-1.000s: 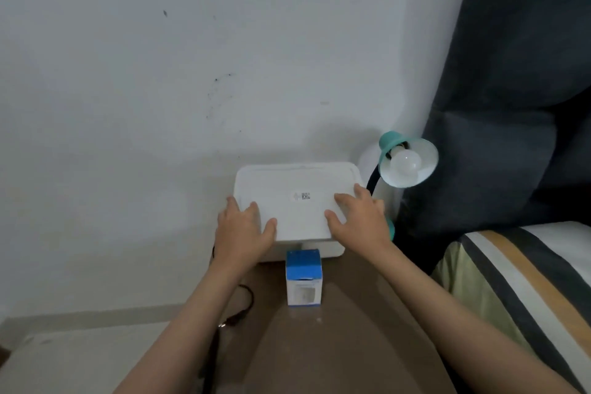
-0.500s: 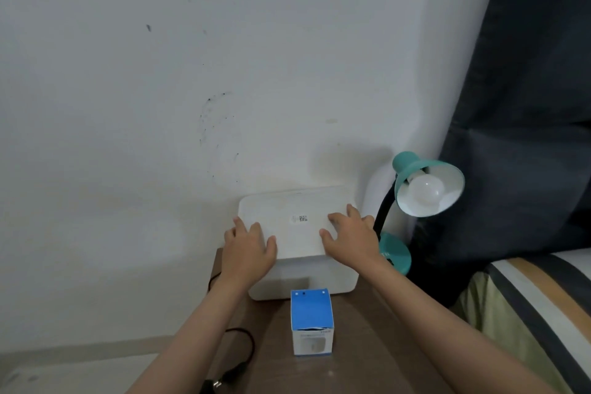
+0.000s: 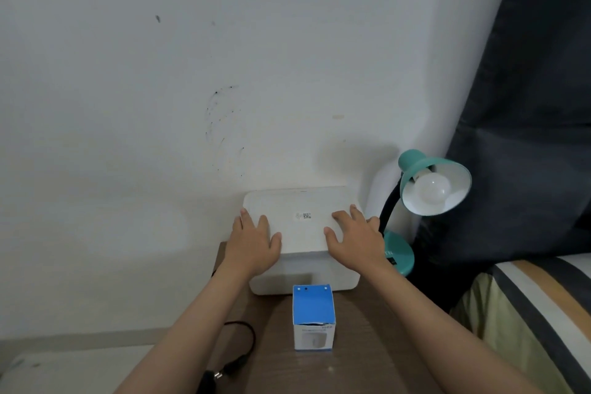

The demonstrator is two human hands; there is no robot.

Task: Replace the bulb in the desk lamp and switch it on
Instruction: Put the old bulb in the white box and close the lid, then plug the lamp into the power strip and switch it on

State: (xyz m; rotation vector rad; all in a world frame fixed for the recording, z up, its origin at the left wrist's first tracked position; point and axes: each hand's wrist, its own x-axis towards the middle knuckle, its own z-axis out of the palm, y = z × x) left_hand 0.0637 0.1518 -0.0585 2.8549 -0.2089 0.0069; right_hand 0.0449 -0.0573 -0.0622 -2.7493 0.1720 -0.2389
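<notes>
A teal desk lamp (image 3: pixel 428 179) stands at the right of the brown table, its shade facing me with a white bulb (image 3: pixel 432 190) screwed in. Its round teal base (image 3: pixel 401 253) rests beside a white plastic box (image 3: pixel 303 217). My left hand (image 3: pixel 252 241) and my right hand (image 3: pixel 355 238) lie flat on the white box's lid, fingers spread, holding nothing. A small blue and white bulb carton (image 3: pixel 314 318) stands upright on the table just in front of the white box.
The brown table (image 3: pixel 367 345) stands against a white wall (image 3: pixel 224 73). A black cord with a plug (image 3: pixel 236 358) hangs off the table's left side. A dark curtain (image 3: pixel 527 105) hangs behind the lamp, and a striped bed (image 3: pixel 537 304) is at the right.
The view has tilted and shifted, so the lamp and box sit lower and further right in the frame. Both hands stay flat on the white box's lid.
</notes>
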